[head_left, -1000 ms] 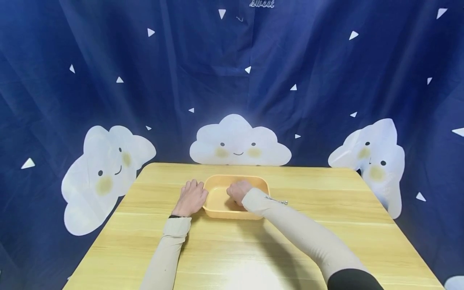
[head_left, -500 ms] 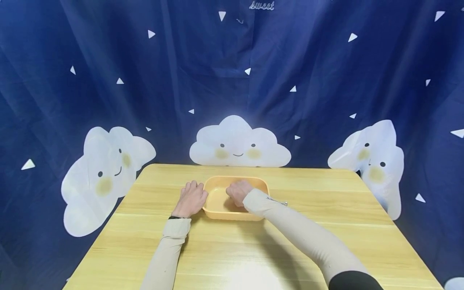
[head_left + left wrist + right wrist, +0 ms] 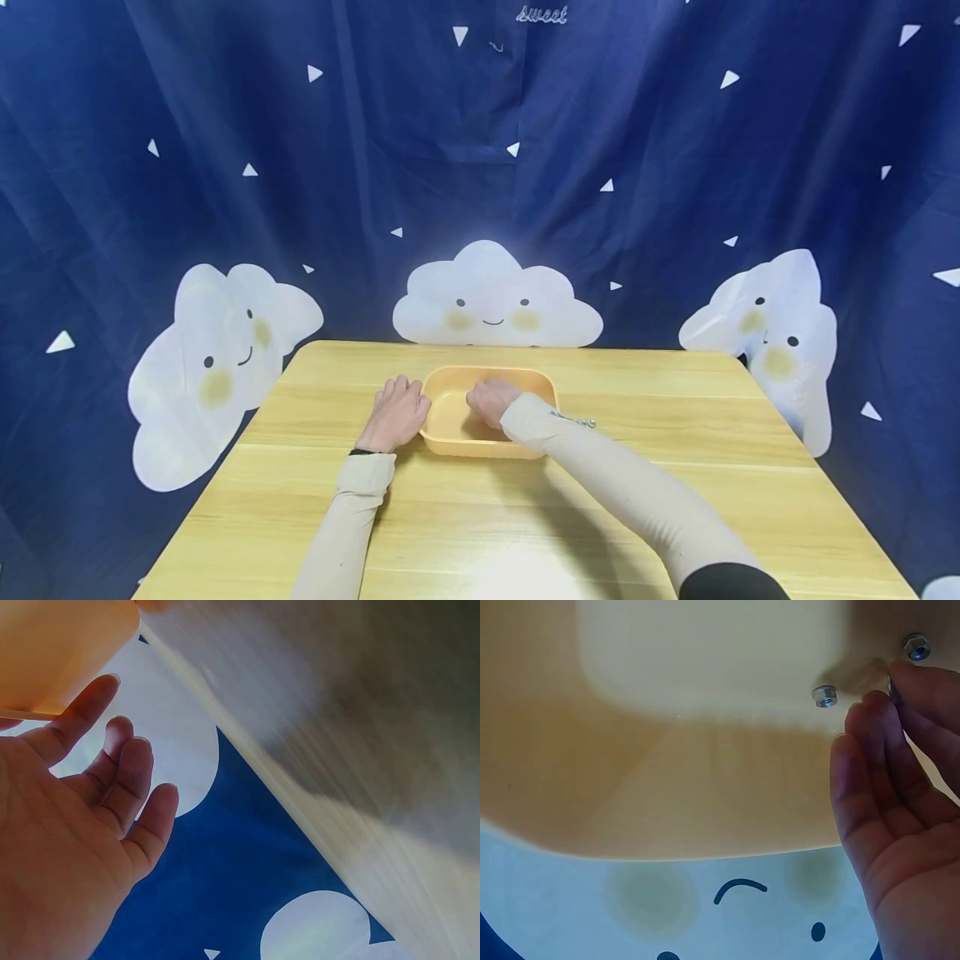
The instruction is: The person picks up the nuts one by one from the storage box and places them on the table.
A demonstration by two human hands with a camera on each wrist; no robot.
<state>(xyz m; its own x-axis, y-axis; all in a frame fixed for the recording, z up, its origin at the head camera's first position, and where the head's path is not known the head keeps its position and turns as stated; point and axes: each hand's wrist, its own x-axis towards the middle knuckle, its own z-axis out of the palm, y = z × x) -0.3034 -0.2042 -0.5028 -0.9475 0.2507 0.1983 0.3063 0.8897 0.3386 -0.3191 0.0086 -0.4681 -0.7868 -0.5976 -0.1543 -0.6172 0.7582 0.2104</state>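
A shallow yellow plastic box (image 3: 491,448) with rounded corners sits near the far side of the table. My left hand (image 3: 393,414) holds its left rim, the index finger lying along the outer wall in the left wrist view and the other fingers loosely bent. Inside the box, my right hand (image 3: 495,402) pinches a small metal nut (image 3: 893,690) between thumb and fingertips, which cover most of it. Two flanged nuts lie on the box floor close to those fingertips: one nut (image 3: 825,696) nearer the wall, another nut (image 3: 916,646) beyond the thumb.
Several small shiny metal pieces (image 3: 587,422) lie on the wooden table (image 3: 450,517) right of the box, partly behind the right sleeve. A dark blue curtain (image 3: 480,192) with white clouds hangs behind the table's far edge.
The right hand shifts very slightly inside the box. The left hand and the box stay in place, and the head view tilts up a little.
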